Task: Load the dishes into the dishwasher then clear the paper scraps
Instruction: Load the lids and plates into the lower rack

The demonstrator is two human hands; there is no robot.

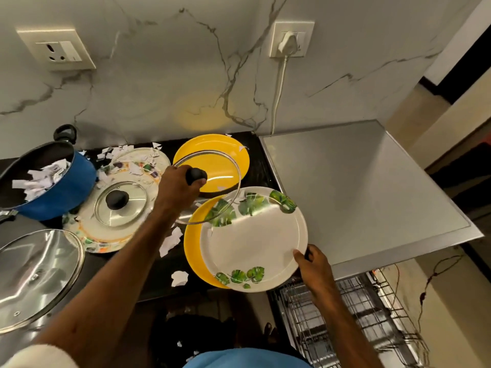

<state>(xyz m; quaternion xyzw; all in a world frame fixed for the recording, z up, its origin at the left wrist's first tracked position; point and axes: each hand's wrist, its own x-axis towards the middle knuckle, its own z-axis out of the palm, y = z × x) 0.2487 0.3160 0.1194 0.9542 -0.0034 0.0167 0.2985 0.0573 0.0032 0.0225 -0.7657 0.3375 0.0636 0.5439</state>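
Observation:
My left hand grips the black knob of a glass lid, held tilted above a yellow plate at the back of the dark counter. My right hand holds the right rim of a white plate with green leaves, which lies on another yellow plate near the counter's front edge. Paper scraps lie on the counter between the plates. The dishwasher rack stands pulled out below at the right.
A blue pot holding paper scraps sits at the left. A flowered plate carries a small glass lid, and a second flowered plate lies behind it. A large steel-rimmed lid lies at the front left. The dishwasher's steel top is at the right.

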